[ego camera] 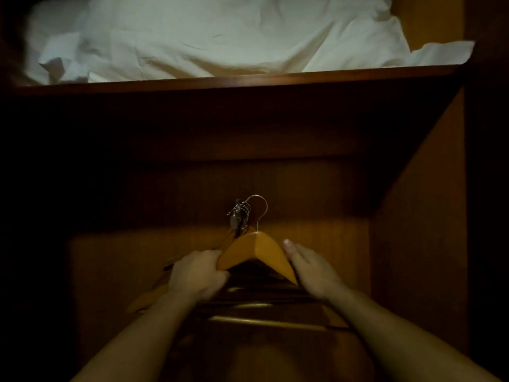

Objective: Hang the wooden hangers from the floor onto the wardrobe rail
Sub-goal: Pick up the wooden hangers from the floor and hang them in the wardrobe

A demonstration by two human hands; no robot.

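Note:
A wooden hanger (254,252) with a metal hook is raised inside the dark wardrobe. My left hand (197,274) grips its left arm. My right hand (311,271) holds its right arm, thumb up along the wood. The hook curves just right of the end of the wardrobe rail (239,213), where several other hanger hooks bunch together. More wooden hangers (264,304) hang below and behind my hands, mostly in shadow.
A wooden shelf (237,78) runs across above the rail, piled with white bedding (209,34). The wardrobe's right side wall (421,216) is close by. The left side is too dark to make out.

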